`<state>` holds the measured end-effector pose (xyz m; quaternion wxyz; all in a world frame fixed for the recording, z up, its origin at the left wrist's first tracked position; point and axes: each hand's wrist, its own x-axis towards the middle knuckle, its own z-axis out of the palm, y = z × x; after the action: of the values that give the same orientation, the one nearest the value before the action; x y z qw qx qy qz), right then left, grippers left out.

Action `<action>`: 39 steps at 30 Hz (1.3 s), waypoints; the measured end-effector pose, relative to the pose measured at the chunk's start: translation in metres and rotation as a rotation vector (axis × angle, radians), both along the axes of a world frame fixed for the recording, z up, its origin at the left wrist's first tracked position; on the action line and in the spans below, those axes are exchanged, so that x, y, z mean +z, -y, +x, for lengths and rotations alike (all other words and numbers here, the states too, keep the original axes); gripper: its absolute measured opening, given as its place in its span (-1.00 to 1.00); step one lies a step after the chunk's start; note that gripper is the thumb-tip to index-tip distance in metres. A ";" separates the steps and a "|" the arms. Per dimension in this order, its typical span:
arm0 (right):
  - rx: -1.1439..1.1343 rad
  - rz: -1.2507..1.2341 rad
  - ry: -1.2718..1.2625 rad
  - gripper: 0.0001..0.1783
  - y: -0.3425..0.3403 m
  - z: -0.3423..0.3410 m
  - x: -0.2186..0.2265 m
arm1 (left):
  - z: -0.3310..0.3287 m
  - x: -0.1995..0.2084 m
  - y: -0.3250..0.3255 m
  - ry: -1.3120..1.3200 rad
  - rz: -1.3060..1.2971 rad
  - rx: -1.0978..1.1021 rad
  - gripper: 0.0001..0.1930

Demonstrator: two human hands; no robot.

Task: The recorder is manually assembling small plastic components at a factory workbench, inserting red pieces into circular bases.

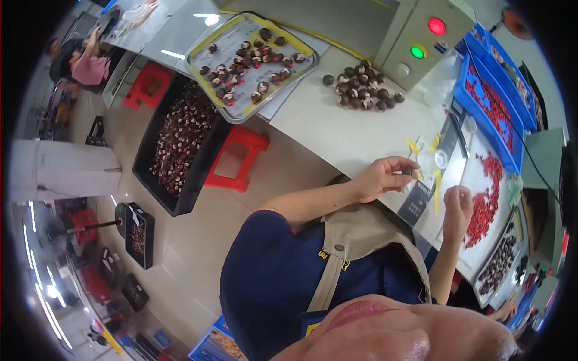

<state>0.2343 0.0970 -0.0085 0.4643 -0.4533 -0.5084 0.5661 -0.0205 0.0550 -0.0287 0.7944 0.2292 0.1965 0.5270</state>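
Over the table's near edge, my left hand [385, 178] is closed in a pinch, its fingertips around a small dark thing mostly hidden by them. To its right, my right hand [459, 207] is raised with fingers curled together; what they hold, if anything, I cannot make out. Between the hands lies a dark grey printed strip [415, 203], with yellow tape pieces [437, 186] and a small clear round piece [441, 159] by it. Small red pieces [481, 218] are spread beside my right hand. Farther back sits a pile of dark brown balls with pale patches [361, 89].
A metal box [415, 42] with lit red and green lamps stands at the back. Blue bins [501, 114] of red pieces line the right. At left are a tray [198, 60] of balls, a full black crate [141, 159] and a red stool [241, 157]. People work farther off.
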 end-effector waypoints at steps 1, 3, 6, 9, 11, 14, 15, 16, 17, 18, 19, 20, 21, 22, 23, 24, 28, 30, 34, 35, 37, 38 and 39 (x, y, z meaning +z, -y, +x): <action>0.035 -0.004 -0.009 -0.93 0.000 -0.004 -0.001 | -0.001 0.002 0.004 0.001 -0.003 0.022 -0.65; 0.038 -0.027 -0.036 -0.94 0.002 -0.012 0.001 | -0.001 0.003 0.007 0.009 -0.023 0.053 -0.66; 0.018 -0.034 -0.014 -0.93 0.002 -0.011 0.003 | 0.001 -0.001 0.005 0.025 -0.030 0.066 -0.68; 0.019 -0.006 -0.039 -0.93 0.002 0.000 0.002 | 0.006 0.000 0.000 0.065 -0.020 0.043 -0.71; -0.006 -0.003 -0.078 -0.93 -0.001 0.005 0.002 | 0.007 0.003 -0.005 0.101 -0.034 0.015 -0.73; -0.038 -0.018 -0.140 -0.93 0.002 0.006 0.003 | 0.012 0.002 -0.004 0.100 -0.047 0.016 -0.72; -0.050 -0.022 -0.163 -0.93 0.002 0.004 0.003 | 0.010 0.001 -0.005 0.092 -0.035 0.016 -0.72; -0.055 -0.019 -0.172 -0.93 0.003 0.006 0.002 | 0.010 0.001 -0.005 0.084 -0.023 0.018 -0.71; -0.057 -0.019 -0.174 -0.93 0.004 0.008 0.001 | 0.012 0.000 -0.005 0.082 -0.023 0.016 -0.71; -0.040 -0.020 -0.178 -0.93 0.004 0.012 -0.003 | 0.015 -0.001 -0.004 0.038 -0.031 0.021 -0.71; -0.022 -0.019 -0.182 -0.93 0.004 0.014 -0.005 | 0.017 -0.002 -0.004 -0.005 -0.039 0.026 -0.70; -0.017 -0.020 -0.188 -0.93 0.004 0.014 -0.007 | 0.016 -0.002 -0.003 -0.011 -0.039 0.031 -0.70; -0.024 -0.016 -0.185 -0.94 0.006 0.014 -0.007 | 0.016 0.000 -0.002 -0.030 -0.040 0.025 -0.69; -0.030 -0.012 -0.182 -0.94 0.007 0.015 -0.007 | 0.016 0.002 -0.001 -0.049 -0.042 0.019 -0.69; -0.028 -0.011 -0.185 -0.94 0.008 0.016 -0.008 | 0.016 0.002 -0.001 -0.051 -0.040 0.021 -0.69; -0.020 -0.014 -0.195 -0.94 0.009 0.018 -0.009 | 0.016 0.002 0.000 -0.051 -0.031 0.020 -0.69; -0.012 -0.024 -0.217 -0.94 0.013 0.019 -0.011 | 0.017 0.002 0.004 -0.046 -0.038 0.033 -0.69; -0.012 -0.024 -0.218 -0.94 0.015 0.022 -0.012 | 0.018 0.001 0.005 -0.040 -0.025 0.031 -0.69; -0.059 -0.018 -0.127 -0.91 0.019 0.034 -0.015 | 0.027 -0.003 -0.004 -0.040 -0.044 0.004 -0.71; -0.142 -0.050 -0.023 -0.88 0.014 0.034 -0.022 | 0.028 -0.001 -0.006 -0.030 -0.097 0.055 -0.70; -0.166 -0.045 0.044 -0.87 0.012 0.022 -0.013 | 0.023 -0.023 -0.011 -0.022 0.009 0.075 -0.63; -0.143 -0.019 0.062 -0.87 0.012 0.013 -0.002 | 0.020 -0.019 -0.008 -0.030 0.031 0.101 -0.60; -0.089 0.013 0.052 -0.87 0.007 0.012 -0.002 | 0.019 -0.011 -0.008 -0.057 0.010 0.128 -0.57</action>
<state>0.2462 0.0895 -0.0105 0.4788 -0.4870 -0.5031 0.5295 -0.0012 0.0629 -0.0399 0.7520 0.2348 0.2308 0.5711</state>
